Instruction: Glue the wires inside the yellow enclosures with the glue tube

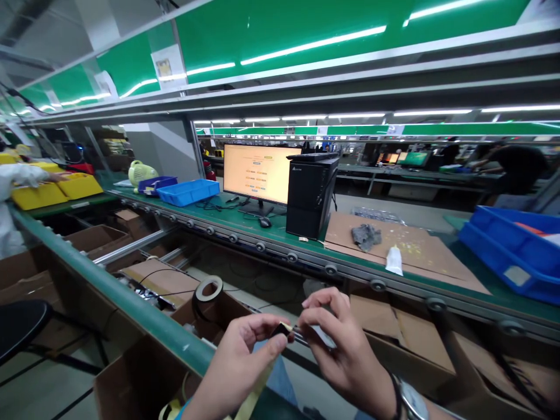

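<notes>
My left hand (238,364) pinches a small black part (282,331) with a strip of yellowish tape (254,391) hanging down from it. My right hand (339,347) is closed on the other end of the same piece, its fingers curled round a thin dark bar (301,335). Both hands meet low in the middle of the head view, over a gap between two green-edged benches. A roll of black tape (207,293) sits on a cardboard box just left of my hands.
Across the gap stands a black computer tower (310,195) beside a lit monitor (258,174). A cardboard sheet (420,248) carries a grey rag (366,236) and a white tube (394,261). Blue bins (516,251) and yellow bins (56,189) line the benches. Open cardboard boxes (135,379) lie below.
</notes>
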`<control>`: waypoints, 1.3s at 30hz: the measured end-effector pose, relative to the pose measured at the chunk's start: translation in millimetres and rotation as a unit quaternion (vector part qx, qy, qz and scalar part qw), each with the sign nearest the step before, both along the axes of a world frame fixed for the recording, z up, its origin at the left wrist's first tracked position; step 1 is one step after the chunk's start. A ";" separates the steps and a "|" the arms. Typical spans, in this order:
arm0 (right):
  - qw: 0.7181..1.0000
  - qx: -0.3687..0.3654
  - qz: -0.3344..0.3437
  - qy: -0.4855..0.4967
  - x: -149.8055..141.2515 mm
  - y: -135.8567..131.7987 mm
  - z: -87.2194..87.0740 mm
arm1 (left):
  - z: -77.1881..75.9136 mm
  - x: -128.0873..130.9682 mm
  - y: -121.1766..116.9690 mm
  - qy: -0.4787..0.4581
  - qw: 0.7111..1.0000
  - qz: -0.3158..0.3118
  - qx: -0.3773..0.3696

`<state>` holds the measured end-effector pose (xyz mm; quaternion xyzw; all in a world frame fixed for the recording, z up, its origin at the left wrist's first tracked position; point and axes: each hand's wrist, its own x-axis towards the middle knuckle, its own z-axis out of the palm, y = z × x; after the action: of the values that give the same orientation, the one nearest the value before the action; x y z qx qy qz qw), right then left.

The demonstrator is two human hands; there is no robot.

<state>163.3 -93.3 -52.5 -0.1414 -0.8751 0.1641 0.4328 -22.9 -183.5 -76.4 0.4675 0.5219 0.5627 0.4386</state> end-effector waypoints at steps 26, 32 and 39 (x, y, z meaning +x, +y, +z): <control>0.932 -0.328 0.142 0.066 13.2 -6.2 6.1 | 13.3 24.5 -3.7 0.156 0.973 0.102 0.136; 0.932 -0.333 0.121 0.081 14.8 -7.8 8.5 | 15.3 28.8 -4.3 0.242 0.944 0.122 0.189; 0.948 -0.278 0.093 0.123 15.4 -6.6 4.3 | 19.7 30.7 -7.3 0.219 0.957 0.061 0.180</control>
<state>178.7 -99.9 -48.2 -0.1531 -0.7438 0.4563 0.4639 7.7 -190.7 -56.7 0.6176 0.5229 0.5569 0.1872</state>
